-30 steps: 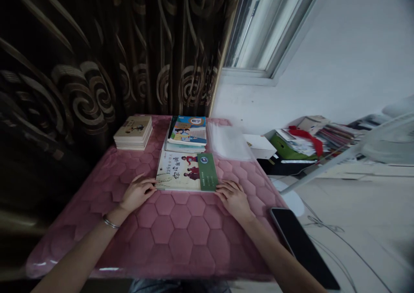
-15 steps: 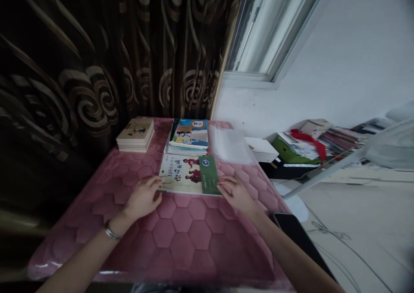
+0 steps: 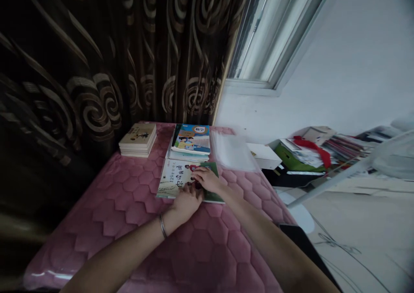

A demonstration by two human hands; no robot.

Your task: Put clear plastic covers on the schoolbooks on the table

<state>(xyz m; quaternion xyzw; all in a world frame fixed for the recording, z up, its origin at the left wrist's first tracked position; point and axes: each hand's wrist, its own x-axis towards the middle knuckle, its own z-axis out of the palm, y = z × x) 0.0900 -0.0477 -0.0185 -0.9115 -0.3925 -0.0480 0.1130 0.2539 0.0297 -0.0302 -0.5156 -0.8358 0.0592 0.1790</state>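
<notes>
Hands meet on the white-and-green book (image 3: pixel 173 179), lying flat on the pink quilted table (image 3: pixel 129 202) just before a stack of books (image 3: pixel 190 142). Left hand (image 3: pixel 187 199) (bracelet at the wrist) rests at its near edge, fingers loosely together; right hand (image 3: pixel 208 179) lies flat on the cover, fingers slightly apart.

tbl cover (image 3: pixel 194 245) pink hex quilt; curtain (image 3: pixel 97 60) dk brown w/ swirls; book (image 3: pixel 174 179) white/green

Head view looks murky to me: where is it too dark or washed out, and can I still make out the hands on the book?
Head view: dim overall, curtain side nearly black, window blown out, edges warped and soft; left hand and right hand show clearly on the book.
</notes>
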